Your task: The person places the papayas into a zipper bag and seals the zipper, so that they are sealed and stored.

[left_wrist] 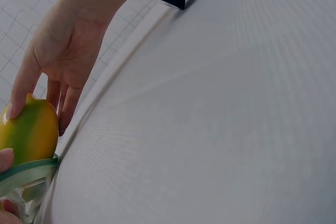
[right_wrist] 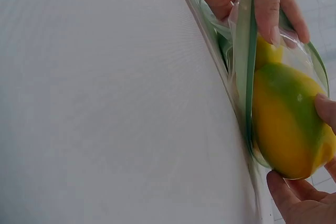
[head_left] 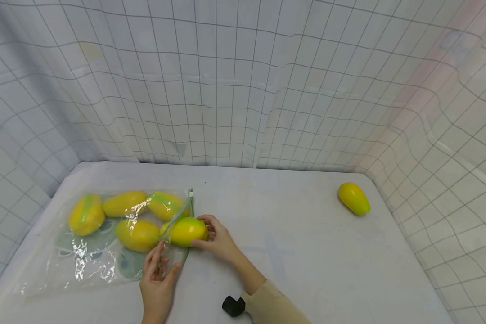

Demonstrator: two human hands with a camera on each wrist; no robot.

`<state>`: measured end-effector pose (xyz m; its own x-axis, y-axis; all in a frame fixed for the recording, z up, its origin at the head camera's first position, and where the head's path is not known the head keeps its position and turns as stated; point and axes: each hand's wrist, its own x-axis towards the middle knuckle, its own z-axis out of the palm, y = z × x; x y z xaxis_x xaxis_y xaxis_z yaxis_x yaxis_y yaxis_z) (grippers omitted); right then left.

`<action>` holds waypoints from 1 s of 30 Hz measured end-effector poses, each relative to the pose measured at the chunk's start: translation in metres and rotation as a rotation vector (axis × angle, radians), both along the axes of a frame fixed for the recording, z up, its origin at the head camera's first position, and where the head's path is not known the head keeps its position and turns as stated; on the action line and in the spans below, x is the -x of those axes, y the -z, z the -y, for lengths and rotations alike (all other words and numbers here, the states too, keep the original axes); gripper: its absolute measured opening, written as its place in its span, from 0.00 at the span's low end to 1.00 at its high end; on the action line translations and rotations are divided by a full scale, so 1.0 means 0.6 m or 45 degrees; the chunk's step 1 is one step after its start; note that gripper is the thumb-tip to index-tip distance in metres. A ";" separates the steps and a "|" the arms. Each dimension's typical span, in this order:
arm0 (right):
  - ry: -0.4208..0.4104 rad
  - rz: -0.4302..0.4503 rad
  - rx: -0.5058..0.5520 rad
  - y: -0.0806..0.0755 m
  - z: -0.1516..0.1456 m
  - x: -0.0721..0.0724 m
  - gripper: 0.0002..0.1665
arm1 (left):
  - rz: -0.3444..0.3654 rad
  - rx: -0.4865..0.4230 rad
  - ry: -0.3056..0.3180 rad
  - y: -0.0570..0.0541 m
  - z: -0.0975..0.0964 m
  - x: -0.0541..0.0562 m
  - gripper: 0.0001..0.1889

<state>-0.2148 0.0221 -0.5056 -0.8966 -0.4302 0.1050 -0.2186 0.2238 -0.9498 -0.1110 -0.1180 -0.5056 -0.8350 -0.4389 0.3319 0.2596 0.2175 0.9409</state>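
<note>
A clear zip bag (head_left: 101, 270) with a green zip edge lies on the left of the table, several yellow papayas inside it. My left hand (head_left: 157, 281) holds the bag's mouth at its near side, thumb and fingers on the plastic. With my right hand (head_left: 218, 238) I grip another yellow-green papaya (head_left: 189, 231) by its outer end. That papaya (right_wrist: 287, 121) is partly inside the opening, and the green zip edge (right_wrist: 245, 77) crosses beside it. In the left wrist view the right hand (left_wrist: 68, 51) reaches down onto the papaya (left_wrist: 31, 132) from above.
A single papaya (head_left: 354, 198) lies at the far right of the white table (head_left: 308, 252). Grid-patterned curtains (head_left: 243, 90) enclose the back and sides. A black wrist device (head_left: 233, 306) sits by the right sleeve (head_left: 273, 303).
</note>
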 end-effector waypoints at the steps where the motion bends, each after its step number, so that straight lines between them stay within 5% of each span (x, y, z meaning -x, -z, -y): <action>1: -0.006 -0.009 -0.004 0.000 0.004 -0.001 0.31 | -0.003 0.002 0.002 -0.003 -0.001 -0.001 0.32; 10: -0.031 -0.072 -0.016 0.000 0.033 -0.002 0.32 | 0.042 0.010 -0.012 -0.006 -0.003 -0.001 0.31; 21: -0.026 -0.004 0.008 0.003 0.059 -0.004 0.33 | 0.074 -0.055 -0.012 0.039 0.010 0.010 0.33; 30: 0.032 -0.021 0.007 0.007 0.071 -0.003 0.33 | 0.056 -0.027 -0.011 0.028 0.007 0.008 0.33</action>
